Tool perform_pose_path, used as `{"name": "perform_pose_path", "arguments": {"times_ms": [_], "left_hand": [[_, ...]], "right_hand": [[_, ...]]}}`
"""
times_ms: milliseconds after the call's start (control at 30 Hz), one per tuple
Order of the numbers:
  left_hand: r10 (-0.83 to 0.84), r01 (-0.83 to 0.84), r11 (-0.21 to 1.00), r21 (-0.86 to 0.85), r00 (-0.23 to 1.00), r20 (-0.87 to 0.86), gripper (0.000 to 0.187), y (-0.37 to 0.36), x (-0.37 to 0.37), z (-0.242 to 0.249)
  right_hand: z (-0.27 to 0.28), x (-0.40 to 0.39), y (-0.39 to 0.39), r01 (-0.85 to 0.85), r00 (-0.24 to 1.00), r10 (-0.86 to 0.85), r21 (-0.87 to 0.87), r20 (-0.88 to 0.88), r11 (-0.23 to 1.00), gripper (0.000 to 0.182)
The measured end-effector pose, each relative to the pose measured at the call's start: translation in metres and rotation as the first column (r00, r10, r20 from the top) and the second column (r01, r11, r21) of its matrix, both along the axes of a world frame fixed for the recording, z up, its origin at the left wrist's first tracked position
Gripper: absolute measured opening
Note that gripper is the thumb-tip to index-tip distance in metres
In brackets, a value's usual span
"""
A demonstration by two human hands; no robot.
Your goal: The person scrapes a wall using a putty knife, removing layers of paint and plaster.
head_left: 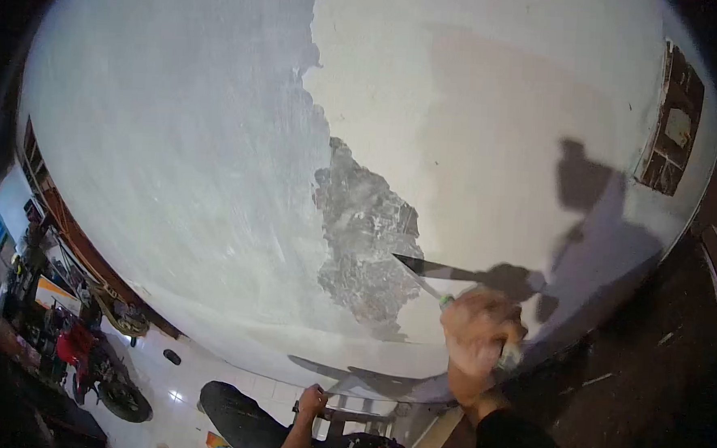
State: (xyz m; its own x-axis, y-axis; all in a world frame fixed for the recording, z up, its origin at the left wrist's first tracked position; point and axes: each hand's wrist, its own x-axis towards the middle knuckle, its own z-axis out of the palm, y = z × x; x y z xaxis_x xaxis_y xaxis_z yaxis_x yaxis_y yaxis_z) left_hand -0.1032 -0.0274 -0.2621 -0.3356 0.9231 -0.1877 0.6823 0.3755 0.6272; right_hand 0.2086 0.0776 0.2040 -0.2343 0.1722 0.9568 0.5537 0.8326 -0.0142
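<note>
My right hand (482, 332), blurred by motion, is closed round the handle of a scraper (424, 284). Its thin blade is seen nearly edge-on, with a bit of green by the handle. The blade's tip meets the wall (494, 117) at the right side of a rough grey bare patch (366, 224), where the cream paint is gone. Lower down, my left hand (313, 402) has its fingers curled beside a rail; what they hold, if anything, is hidden. A smooth grey-white coat (185, 134) covers the wall's left part.
Dark shadows of my hand and the scraper fall on the wall. A brown vent-like panel (676, 119) is set at the right. A red motorcycle (76, 345) and clutter stand at lower left on white floor tiles (163, 392). My dark-clothed knee (239, 412) shows below.
</note>
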Motion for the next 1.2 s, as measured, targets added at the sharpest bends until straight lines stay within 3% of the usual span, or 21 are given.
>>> {"name": "perform_pose_path", "arguments": {"times_ms": [33, 67, 100, 167, 233, 300, 433, 500, 600, 700, 800, 900, 933, 1000, 1033, 1067, 1100, 1133, 1167, 1200], "left_hand": [[-0.013, 0.013, 1.0, 0.027, 1.0, 0.011, 0.024, 0.004, -0.003, 0.001], [-0.004, 0.005, 0.999, 0.037, 1.0, -0.017, 0.025, 0.003, -0.005, -0.004], [0.022, -0.023, 1.0, 0.012, 1.0, 0.019, 0.025, 0.004, -0.007, -0.011], [0.072, -0.068, 0.997, -0.046, 0.993, 0.094, 0.026, 0.006, -0.005, -0.011], [0.057, -0.055, 0.997, -0.053, 0.998, 0.037, 0.026, 0.008, -0.005, -0.011], [0.041, -0.043, 0.997, -0.057, 0.999, -0.02, 0.027, 0.01, -0.004, -0.008], [0.029, -0.028, 0.994, -0.109, 1.0, 0.008, 0.028, 0.015, -0.008, -0.019], [0.038, -0.032, 0.987, -0.156, 0.999, 0.036, 0.028, 0.014, -0.005, -0.006], [-0.006, 0.002, 0.988, -0.154, 1.0, -0.02, 0.03, 0.014, -0.003, 0.001], [0.059, -0.036, 0.962, -0.27, 0.995, 0.077, 0.03, 0.018, -0.008, -0.016], [-0.061, 0.06, 0.975, -0.214, 0.998, 0.0, 0.032, 0.017, -0.005, -0.006], [-0.024, 0.043, 0.973, -0.227, 0.996, 0.089, 0.034, 0.016, -0.01, -0.014], [-0.035, 0.051, 0.973, -0.226, 0.997, 0.075, 0.035, 0.013, -0.011, -0.016], [-0.063, 0.071, 0.974, -0.214, 0.997, 0.044, 0.035, 0.017, -0.012, -0.019], [-0.045, 0.054, 0.971, -0.232, 0.998, 0.046, 0.035, 0.017, -0.011, -0.021], [-0.027, 0.038, 0.967, -0.253, 0.999, 0.048, 0.036, 0.017, -0.008, -0.011], [-0.009, 0.022, 0.962, -0.274, 0.999, 0.05, 0.036, 0.017, -0.006, -0.006], [-0.011, 0.012, 0.962, -0.271, 1.0, 0.005, 0.036, 0.017, -0.006, -0.007], [0.0, 0.011, 0.967, -0.254, 0.999, 0.043, 0.036, 0.016, -0.005, -0.009], [0.011, 0.009, 0.971, -0.24, 0.997, 0.081, 0.035, 0.014, -0.005, -0.011]], "right_hand": [[0.016, 0.002, 0.0, -0.29, 0.957, 0.289, -0.033, -0.029, 0.956, 0.017], [0.032, 0.004, -0.001, -0.556, 0.831, 0.552, -0.061, -0.065, 0.829, 0.02], [0.039, 0.008, -0.003, -0.725, 0.687, 0.72, -0.038, -0.098, 0.687, 0.021], [0.045, 0.01, -0.007, -0.879, 0.446, 0.889, 0.136, -0.108, 0.458, 0.021], [0.044, 0.011, -0.005, -0.878, 0.389, 0.91, 0.242, -0.14, 0.413, 0.022], [0.038, 0.003, 0.006, -0.845, 0.408, 0.883, 0.269, -0.234, 0.462, 0.022], [0.028, -0.008, 0.02, -0.805, 0.454, 0.767, 0.161, -0.454, 0.571, 0.024], [0.028, -0.007, 0.015, -0.815, 0.427, 0.788, 0.188, -0.444, 0.548, 0.025], [0.031, -0.002, 0.01, -0.849, 0.311, 0.91, 0.351, -0.273, 0.396, 0.024], [0.034, 0.0, 0.006, -0.856, 0.303, 0.912, 0.342, -0.276, 0.387, 0.023], [0.029, -0.006, 0.016, -0.831, 0.373, 0.808, 0.223, -0.457, 0.51, 0.022], [0.023, -0.007, 0.02, -0.841, 0.379, 0.745, 0.133, -0.549, 0.525, 0.021], [0.024, -0.004, 0.017, -0.865, 0.34, 0.767, 0.139, -0.543, 0.482, 0.021], [0.035, -0.002, 0.014, -0.938, 0.005, 0.913, 0.315, -0.407, 0.146, 0.021], [0.038, 0.001, 0.009, -0.949, 0.001, 0.923, 0.29, -0.385, 0.122, 0.02], [0.041, 0.001, 0.004, -0.96, -0.176, 0.911, 0.268, -0.372, -0.076, 0.02], [0.042, -0.001, -0.002, -0.801, -0.598, 0.674, 0.293, -0.433, -0.521, 0.02], [0.043, -0.004, -0.01, -0.212, -0.908, -0.007, 0.474, -0.419, -0.854, 0.02], [0.046, -0.006, -0.015, 0.234, -0.798, -0.529, 0.662, -0.288, -0.713, 0.02], [0.05, -0.009, -0.017, 0.422, -0.642, -0.759, 0.775, -0.112, -0.471, 0.019]]}}
